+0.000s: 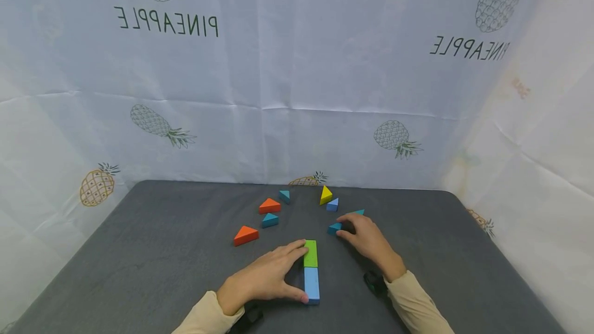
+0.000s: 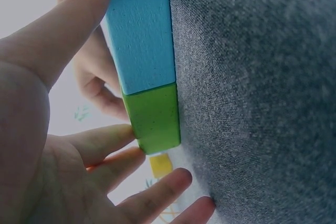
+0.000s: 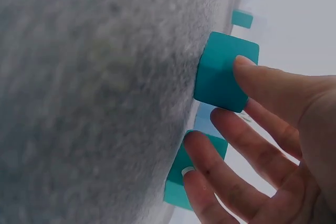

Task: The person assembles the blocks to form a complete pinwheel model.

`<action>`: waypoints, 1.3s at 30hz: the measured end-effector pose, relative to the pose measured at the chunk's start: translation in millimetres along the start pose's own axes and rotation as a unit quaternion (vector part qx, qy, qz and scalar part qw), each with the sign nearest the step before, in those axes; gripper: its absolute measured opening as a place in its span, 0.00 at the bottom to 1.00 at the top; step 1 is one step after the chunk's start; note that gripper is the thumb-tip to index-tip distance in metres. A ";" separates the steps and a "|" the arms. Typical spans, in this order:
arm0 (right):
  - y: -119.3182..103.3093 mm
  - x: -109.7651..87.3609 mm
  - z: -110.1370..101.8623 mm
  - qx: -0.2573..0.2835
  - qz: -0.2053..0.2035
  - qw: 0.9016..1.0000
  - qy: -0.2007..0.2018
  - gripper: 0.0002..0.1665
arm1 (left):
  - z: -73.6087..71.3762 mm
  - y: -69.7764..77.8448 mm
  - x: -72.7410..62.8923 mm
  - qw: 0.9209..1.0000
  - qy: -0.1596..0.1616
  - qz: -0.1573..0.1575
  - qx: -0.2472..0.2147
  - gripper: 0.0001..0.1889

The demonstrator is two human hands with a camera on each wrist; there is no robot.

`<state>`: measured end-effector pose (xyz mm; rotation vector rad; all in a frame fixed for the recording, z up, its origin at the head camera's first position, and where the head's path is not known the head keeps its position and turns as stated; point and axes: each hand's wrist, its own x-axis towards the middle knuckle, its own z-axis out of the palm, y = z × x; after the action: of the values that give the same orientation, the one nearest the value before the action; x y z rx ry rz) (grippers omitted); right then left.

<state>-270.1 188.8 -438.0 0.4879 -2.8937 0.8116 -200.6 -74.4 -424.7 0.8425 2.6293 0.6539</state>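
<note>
A green block and a light blue block lie end to end in a line on the dark table. Alongside their left side is my left hand, its thumb touching the near end of the blue block and its extended fingertips resting at the green one. My right hand pinches a teal triangular block between thumb and fingers, to the right of and beyond the green block. Behind that hand, partly hidden, sits another teal block.
Left of centre lie two orange triangular blocks and two teal triangular blocks. Farther back stand a yellow triangular block and a small blue triangular block. A pineapple-print curtain hangs behind the table.
</note>
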 end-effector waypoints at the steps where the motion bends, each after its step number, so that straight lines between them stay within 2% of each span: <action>1: -1.2 0.4 0.5 0.001 -0.001 1.000 0.001 0.17 | 0.1 -0.3 0.2 1.000 0.000 0.000 0.000 0.51; 22: -18.5 5.7 13.2 0.045 -0.005 0.999 -0.014 0.17 | -0.7 1.2 -0.4 1.000 0.008 0.007 0.003 0.51; 32: -21.2 3.2 12.6 0.065 -0.037 0.996 -0.038 0.18 | -1.1 2.4 -1.3 1.000 0.011 0.011 0.006 0.52; 39: -21.3 3.6 15.3 0.069 -0.050 0.995 -0.041 0.17 | -0.4 2.2 -1.9 1.000 0.011 0.010 0.007 0.52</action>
<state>-266.6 162.6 -440.0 0.6907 -2.8704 1.0041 -198.3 -74.1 -423.0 0.8719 2.6505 0.6544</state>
